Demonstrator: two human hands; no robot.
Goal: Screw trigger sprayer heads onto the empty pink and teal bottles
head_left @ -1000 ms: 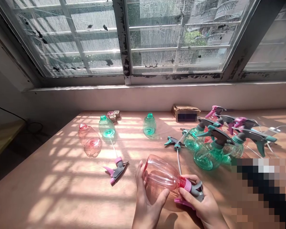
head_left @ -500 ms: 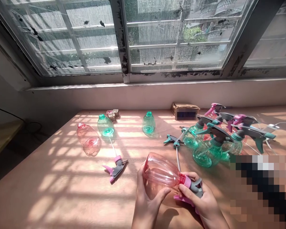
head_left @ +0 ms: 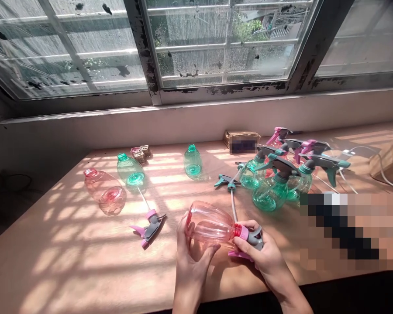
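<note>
A clear pink spray bottle (head_left: 211,223) lies sideways between my hands, its base to the left. My left hand (head_left: 194,257) is wrapped round the base end from below. At the neck, my right hand (head_left: 260,253) grips the pink collar of a grey-and-pink spray head (head_left: 249,237), which sits against the bottle's mouth. Left of my hands a loose grey-and-pink spray head (head_left: 151,226) rests on the table with its tube pointing away. Beyond the bottle, a loose teal-and-grey spray head (head_left: 229,182) lies with its tube toward me.
An open-necked pink bottle (head_left: 106,189) and two green bottles (head_left: 130,170) (head_left: 193,161) stand at the back left. Several bottles with spray heads (head_left: 271,189) crowd the right. Small boxes (head_left: 140,153) and a brown package (head_left: 242,141) sit near the wall. A pixelated patch covers the right side.
The view has shifted right and down, so everything appears further left and slightly higher. Both hands keep hold of the pink bottle and its spray head, with little visible change in grip.
</note>
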